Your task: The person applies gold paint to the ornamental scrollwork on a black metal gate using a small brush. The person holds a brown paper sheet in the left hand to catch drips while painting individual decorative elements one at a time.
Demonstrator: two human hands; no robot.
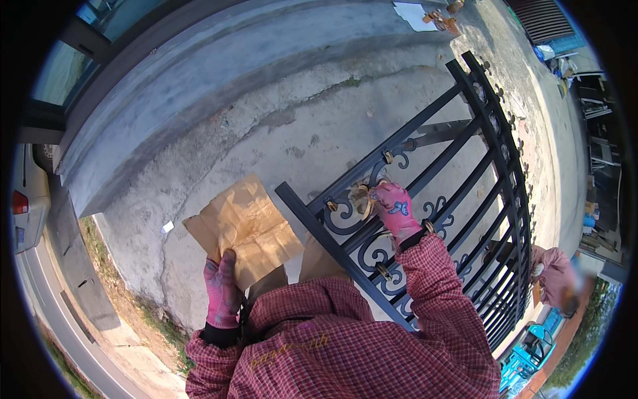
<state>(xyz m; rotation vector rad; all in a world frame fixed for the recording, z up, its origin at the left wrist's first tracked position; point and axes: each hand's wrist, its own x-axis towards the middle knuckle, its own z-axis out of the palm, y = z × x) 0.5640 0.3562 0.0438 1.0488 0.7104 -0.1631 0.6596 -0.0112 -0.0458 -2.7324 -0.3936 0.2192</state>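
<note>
My left hand (222, 291), in a pink glove, holds a creased sheet of brown paper (244, 226) by its lower edge, out over the concrete. My right hand (393, 209), also gloved in pink, reaches to the black iron gate (465, 173) and presses a small wad of brown paper (361, 197) against one of its scroll ornaments. Red checked sleeves cover both my forearms. The gate lies flat across the ground, its bars running away to the upper right.
Another person (555, 276) in pink crouches at the gate's far right side. A grey concrete wall (199, 86) runs along the top left. A white sheet and brown scraps (425, 14) lie at the top. A car (26, 199) and road sit left.
</note>
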